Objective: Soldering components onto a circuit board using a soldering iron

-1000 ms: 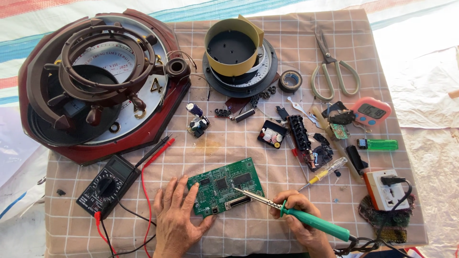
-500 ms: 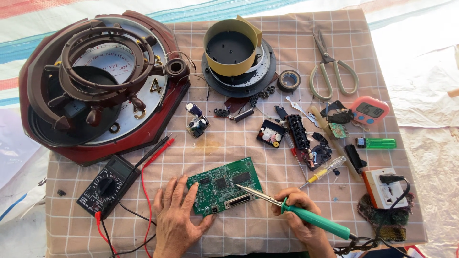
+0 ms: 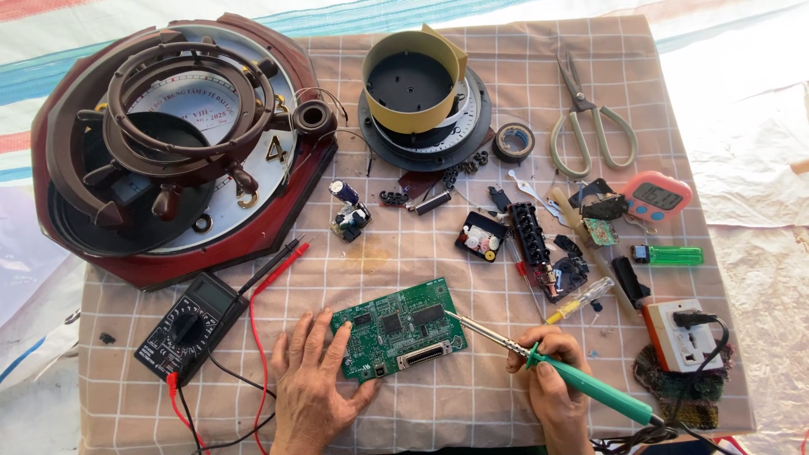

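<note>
Pinching a green soldering iron (image 3: 581, 383), the right hand (image 3: 552, 383) touches its tip to the circuit board (image 3: 398, 329) under the spread left hand (image 3: 310, 383).

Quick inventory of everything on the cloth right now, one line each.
circuit board: 1, green, front centre
soldering iron: 1, green handle, tip at board's right edge
multimeter: 1, black, front left, red and black leads
clock case: 1, dark red and brown, back left
round housing: 1, yellow and black, back centre
tape roll: 1, black, beside housing
scissors: 1, pale handles, back right
timer: 1, pink, right
lighter: 1, green, right
socket block: 1, white, front right
left hand: flat, steadying board
right hand: holding iron
</note>
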